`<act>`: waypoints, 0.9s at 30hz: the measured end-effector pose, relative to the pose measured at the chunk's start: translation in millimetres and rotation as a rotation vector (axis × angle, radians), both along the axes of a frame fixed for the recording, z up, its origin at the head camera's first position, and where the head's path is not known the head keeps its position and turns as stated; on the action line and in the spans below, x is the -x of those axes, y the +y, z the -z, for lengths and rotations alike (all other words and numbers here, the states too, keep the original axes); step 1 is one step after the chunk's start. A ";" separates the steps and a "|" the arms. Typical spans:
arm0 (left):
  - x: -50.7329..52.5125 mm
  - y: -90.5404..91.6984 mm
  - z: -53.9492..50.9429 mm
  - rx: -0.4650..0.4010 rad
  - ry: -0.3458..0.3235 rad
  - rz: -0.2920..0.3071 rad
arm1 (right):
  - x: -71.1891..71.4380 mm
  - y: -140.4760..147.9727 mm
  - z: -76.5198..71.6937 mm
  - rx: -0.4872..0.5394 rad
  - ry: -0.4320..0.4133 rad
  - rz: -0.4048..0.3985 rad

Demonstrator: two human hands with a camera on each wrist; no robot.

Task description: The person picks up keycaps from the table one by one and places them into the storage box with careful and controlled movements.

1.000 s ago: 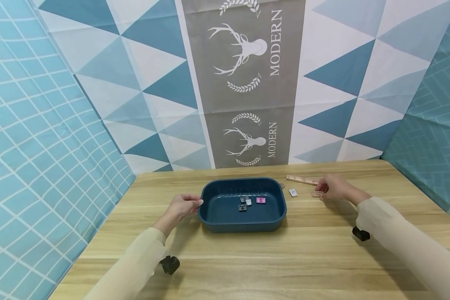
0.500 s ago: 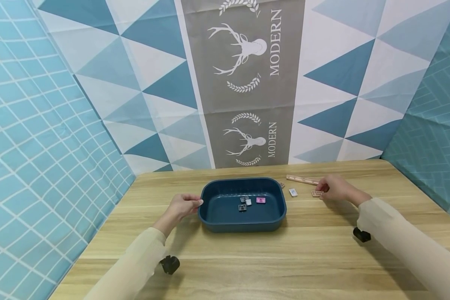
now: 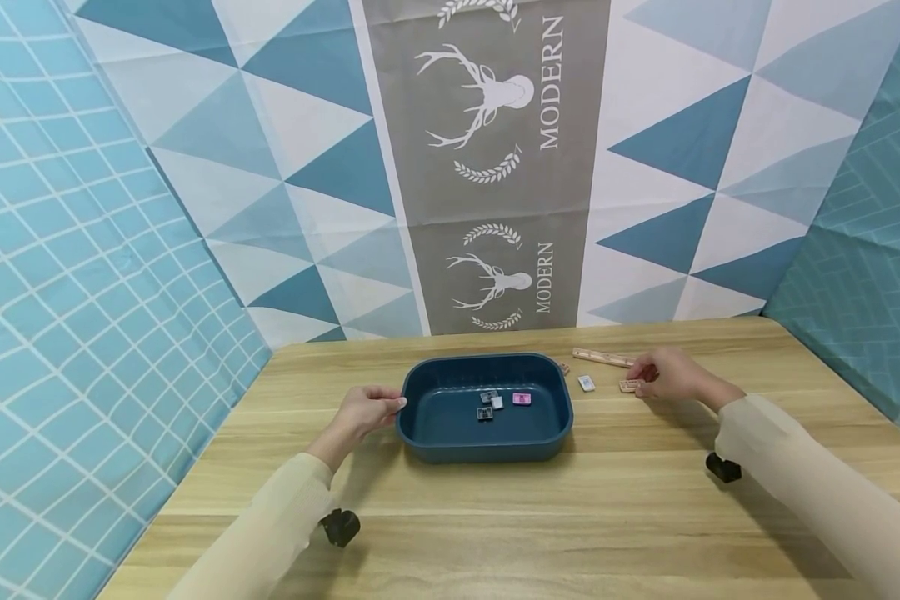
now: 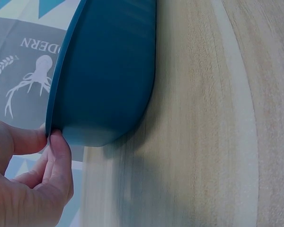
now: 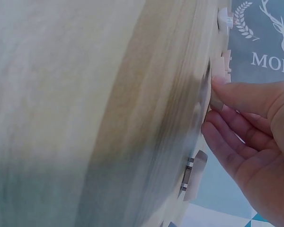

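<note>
My left hand [image 3: 363, 410] pinches the left rim of a dark blue tray [image 3: 487, 454]; in the left wrist view the thumb and fingers of the hand [image 4: 35, 175] meet on the edge of the tray [image 4: 104, 71]. Toward the right of the table, my right hand [image 3: 671, 375] holds a small flat pinkish-tan piece [image 3: 629, 386] by its right end. Seen from the right wrist, the hand [image 5: 255, 127] has thumb and fingertips on that piece [image 5: 218, 68], which they partly cover. Inside the tray lie a pink piece [image 3: 522, 399], a white one [image 3: 497, 402] and two dark grey ones [image 3: 484, 413].
A long tan strip [image 3: 602, 357] lies behind the right hand. Between tray and hand is a white piece [image 3: 587, 383], and a small tan piece [image 3: 564, 368] sits by the tray's back right corner. Another piece [image 5: 195, 176] shows in the right wrist view.
My right hand and the pinkish-tan piece have shifted very slightly left. The left hand keeps its hold on the tray rim.
</note>
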State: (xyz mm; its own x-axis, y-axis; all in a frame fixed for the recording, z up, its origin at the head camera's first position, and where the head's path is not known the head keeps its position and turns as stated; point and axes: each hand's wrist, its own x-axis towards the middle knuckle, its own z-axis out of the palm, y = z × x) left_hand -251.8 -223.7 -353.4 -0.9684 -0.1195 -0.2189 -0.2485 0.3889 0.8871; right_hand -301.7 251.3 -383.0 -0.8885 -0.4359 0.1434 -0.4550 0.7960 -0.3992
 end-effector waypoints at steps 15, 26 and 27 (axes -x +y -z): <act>-0.2 -0.3 0.2 -0.017 0.005 -0.003 | 1.6 -1.1 -1.1 0.037 0.002 -0.024; -1.7 0.5 -0.8 -0.015 0.014 0.001 | -0.8 -4.2 -3.2 0.071 -0.013 -0.009; -1.8 0.6 -1.0 -0.015 0.016 0.003 | -0.7 -4.4 -3.2 0.070 -0.009 -0.007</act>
State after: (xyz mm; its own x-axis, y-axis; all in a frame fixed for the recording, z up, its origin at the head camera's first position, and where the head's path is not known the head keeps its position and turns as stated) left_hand -249.9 -223.1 -352.4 -0.9721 -0.1131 -0.2055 -0.2333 0.3760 0.8968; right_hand -301.0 246.9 -379.8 -0.8868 -0.4315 0.1655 -0.4566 0.7630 -0.4576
